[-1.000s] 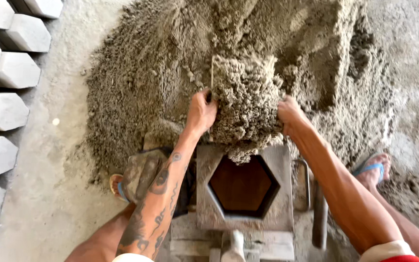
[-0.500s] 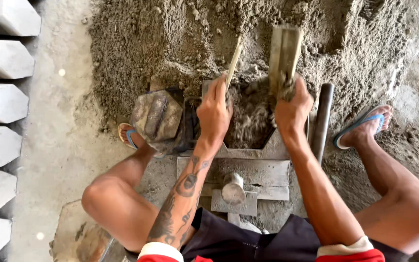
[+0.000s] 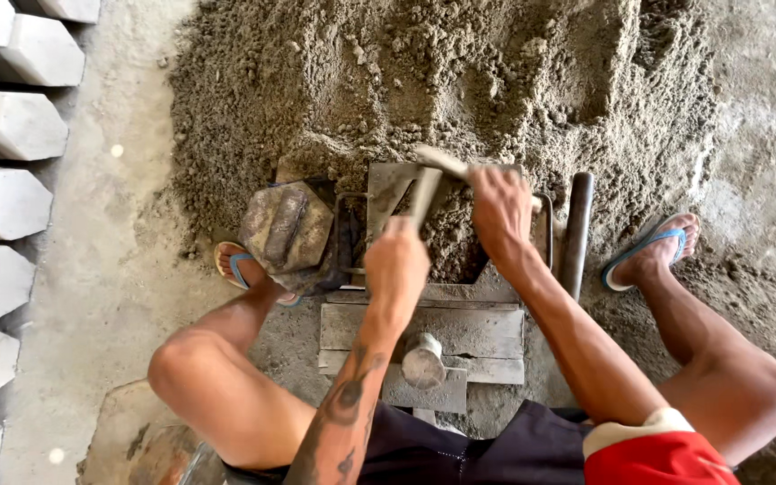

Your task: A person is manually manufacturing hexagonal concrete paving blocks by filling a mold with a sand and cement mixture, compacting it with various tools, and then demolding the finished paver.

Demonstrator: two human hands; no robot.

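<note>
Two hands work over the metal mould (image 3: 446,229) at the sand pile's (image 3: 460,81) near edge: left hand (image 3: 397,265) and right hand (image 3: 498,208), fingers closed, each grip a flat scraper (image 3: 437,163) to level the mix

1. I see a concrete floor (image 3: 110,260), grey and dusty.
2. Heap of damp sand mix (image 3: 460,81) on it, at the top.
3. Row of pale hexagonal blocks (image 3: 2,202) along its left edge.
4. Metal mould press (image 3: 446,314) standing at the heap's foot.
5. Two sandalled feet beside it.
</note>
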